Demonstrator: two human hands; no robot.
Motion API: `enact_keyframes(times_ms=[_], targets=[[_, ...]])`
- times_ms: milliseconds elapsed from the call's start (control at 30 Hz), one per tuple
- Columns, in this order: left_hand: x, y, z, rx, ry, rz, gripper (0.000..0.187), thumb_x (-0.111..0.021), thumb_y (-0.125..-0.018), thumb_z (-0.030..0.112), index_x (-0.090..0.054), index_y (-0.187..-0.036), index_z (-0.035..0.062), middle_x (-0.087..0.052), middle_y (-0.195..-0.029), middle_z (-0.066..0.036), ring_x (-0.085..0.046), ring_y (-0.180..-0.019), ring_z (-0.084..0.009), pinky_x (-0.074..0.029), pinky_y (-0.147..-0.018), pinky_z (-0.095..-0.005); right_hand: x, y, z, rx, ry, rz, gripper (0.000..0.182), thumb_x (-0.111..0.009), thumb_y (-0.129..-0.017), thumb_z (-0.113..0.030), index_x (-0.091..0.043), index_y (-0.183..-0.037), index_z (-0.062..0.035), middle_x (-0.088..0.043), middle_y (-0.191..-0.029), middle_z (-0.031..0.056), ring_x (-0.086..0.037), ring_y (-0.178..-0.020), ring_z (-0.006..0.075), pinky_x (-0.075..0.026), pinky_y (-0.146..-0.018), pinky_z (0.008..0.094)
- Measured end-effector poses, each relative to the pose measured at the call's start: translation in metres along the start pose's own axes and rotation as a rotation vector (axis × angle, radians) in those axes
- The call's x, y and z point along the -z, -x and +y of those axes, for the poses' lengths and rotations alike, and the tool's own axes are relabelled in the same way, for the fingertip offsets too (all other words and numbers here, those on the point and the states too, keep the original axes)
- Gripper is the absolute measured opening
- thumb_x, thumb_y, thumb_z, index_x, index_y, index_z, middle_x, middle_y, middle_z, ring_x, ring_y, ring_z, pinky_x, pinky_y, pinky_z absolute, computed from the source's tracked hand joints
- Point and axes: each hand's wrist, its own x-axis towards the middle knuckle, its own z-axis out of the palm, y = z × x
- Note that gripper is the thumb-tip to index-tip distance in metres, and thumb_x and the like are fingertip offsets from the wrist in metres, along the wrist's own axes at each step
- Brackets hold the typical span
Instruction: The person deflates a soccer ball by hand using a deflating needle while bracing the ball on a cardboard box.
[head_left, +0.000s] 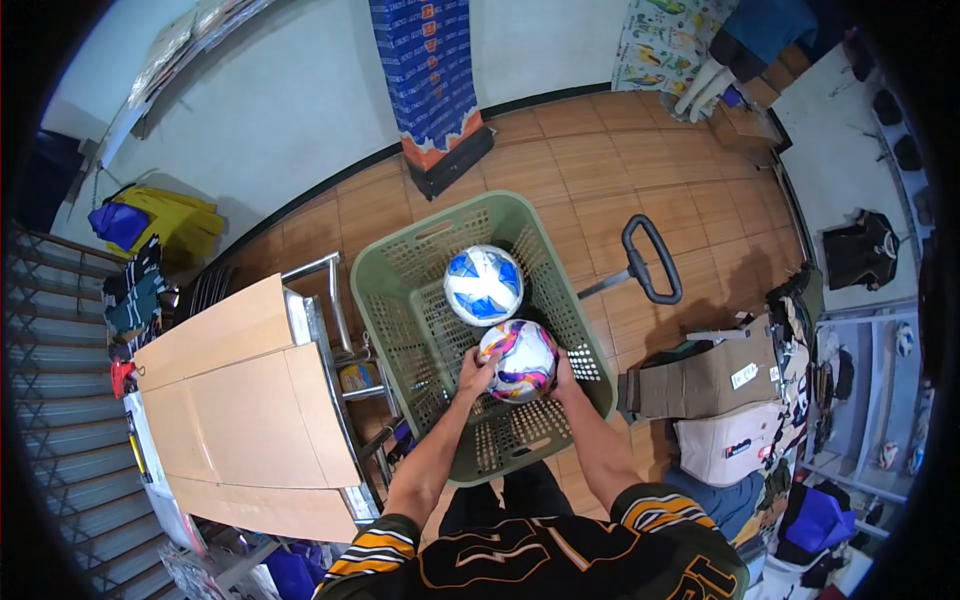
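Multicoloured pink, purple and white round football [518, 358] sits low inside pale green perforated plastic laundry basket [400, 262], just in front of blue and white football [484, 284] lying deeper in the same basket; judged light, inflated and springy, smooth skin likely a little slippery, no edge or handle to pinch. Best taken by cupping opposite sides with both palms. Left hand [474, 373] spread wide and pressed to the ball's left flank; right hand [562, 378] spread on the right flank, fingers mostly hidden behind the ball, together holding it.
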Motion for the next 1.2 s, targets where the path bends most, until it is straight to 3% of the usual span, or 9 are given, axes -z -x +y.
enact_keyframes(times_ms=[67,100,200,300,367,500,633,733,1200], targets=[[0.018,0.023,0.001,-0.091,-0.092,0.131,0.099,-0.078,-0.079,0.064,-0.044,-0.139,-0.0072,-0.053,-0.136,-0.026,-0.054,-0.125,-0.0384,-0.044,-0.108,-0.0408,-0.016,0.014,0.011,-0.059,-0.05,-0.024,0.074,-0.041,-0.094,-0.067,-0.056,-0.142,-0.0128,-0.06,-0.14,0.0148,-0.056,-0.127,0.0343,-0.045,-0.105,0.057],[-0.019,-0.007,0.044,-0.164,-0.031,0.103,0.099,-0.078,-0.079,0.064,-0.044,-0.139,-0.0072,-0.053,-0.136,-0.026,-0.054,-0.125,-0.0384,-0.044,-0.108,-0.0408,-0.003,0.002,-0.049,0.027,-0.003,-0.009,0.074,-0.041,-0.094,-0.067,-0.056,-0.142,-0.0128,-0.06,-0.14,0.0148,-0.056,-0.127,0.0343,-0.045,-0.105,0.057],[0.009,0.04,0.033,-0.171,-0.038,0.215,0.111,-0.085,-0.071,0.061,-0.039,-0.138,-0.0143,-0.049,-0.135,-0.032,-0.053,-0.126,-0.0383,-0.043,-0.109,-0.0429,-0.02,0.04,-0.011,0.204,-0.081,-0.222,0.067,-0.054,-0.093,-0.063,-0.059,-0.136,-0.0117,-0.067,-0.128,0.0118,-0.066,-0.114,0.0296,-0.053,-0.098,0.0444],[0.026,0.067,0.042,-0.344,-0.071,0.182,0.115,-0.088,-0.069,0.057,-0.034,-0.14,-0.016,-0.05,-0.136,-0.031,-0.053,-0.127,-0.0382,-0.042,-0.111,-0.0428,-0.055,0.121,-0.033,0.081,-0.012,-0.037,0.073,-0.054,-0.092,-0.069,-0.058,-0.139,-0.0131,-0.064,-0.134,0.0084,-0.06,-0.123,0.0287,-0.049,-0.102,0.0504],[0.04,0.115,0.077,-0.377,-0.067,0.162,0.115,-0.089,-0.071,0.052,-0.03,-0.143,-0.0156,-0.051,-0.136,-0.029,-0.052,-0.129,-0.0355,-0.042,-0.112,-0.0409,-0.052,0.12,-0.031,0.292,-0.255,-0.372,0.069,-0.046,-0.099,-0.063,-0.056,-0.141,-0.01,-0.061,-0.14,0.0105,-0.057,-0.128,0.0305,-0.046,-0.107,0.0515],[0.072,0.195,0.109,-0.482,0.189,0.038,0.111,-0.089,-0.075,0.042,-0.024,-0.148,-0.01,-0.051,-0.138,-0.026,-0.052,-0.129,-0.0288,-0.042,-0.111,-0.0381,-0.07,0.159,-0.027,0.304,-0.348,-0.417,0.068,-0.042,-0.102,-0.061,-0.052,-0.144,-0.0087,-0.061,-0.139,0.0126,-0.06,-0.124,0.0323,-0.047,-0.107,0.0495],[0.108,0.268,0.109,-0.72,0.281,0.01,0.108,-0.089,-0.074,0.035,-0.027,-0.154,-0.0031,-0.049,-0.142,-0.02,-0.048,-0.136,-0.0294,-0.038,-0.115,-0.0418,-0.099,0.174,-0.011,0.84,0.089,-0.488,0.067,-0.043,-0.102,-0.06,-0.052,-0.144,-0.0088,-0.06,-0.14,0.0135,-0.06,-0.124,0.0322,-0.048,-0.107,0.0476],[0.151,0.355,0.109,-0.947,0.162,0.164,0.09,-0.085,-0.078,0.018,-0.037,-0.151,-0.0015,-0.042,-0.151,-0.018,-0.042,-0.143,-0.0307,-0.034,-0.119,-0.0456,-0.142,0.244,0.01,0.582,-0.312,-0.651,0.068,-0.044,-0.102,-0.059,-0.052,-0.143,-0.0053,-0.06,-0.14,0.0142,-0.061,-0.123,0.0317,-0.05,-0.105,0.0451],[0.34,0.549,-0.112,-0.947,0.615,0.231,0.063,-0.085,-0.079,0.003,-0.049,-0.131,0.0016,-0.053,-0.14,-0.016,-0.055,-0.128,-0.0266,-0.049,-0.107,-0.0406,-0.302,0.395,0.222,0.531,0.275,-0.8,0.074,-0.045,-0.1,-0.063,-0.052,-0.143,-0.0024,-0.062,-0.137,0.0163,-0.064,-0.119,0.0279,-0.051,-0.102,0.0424]])
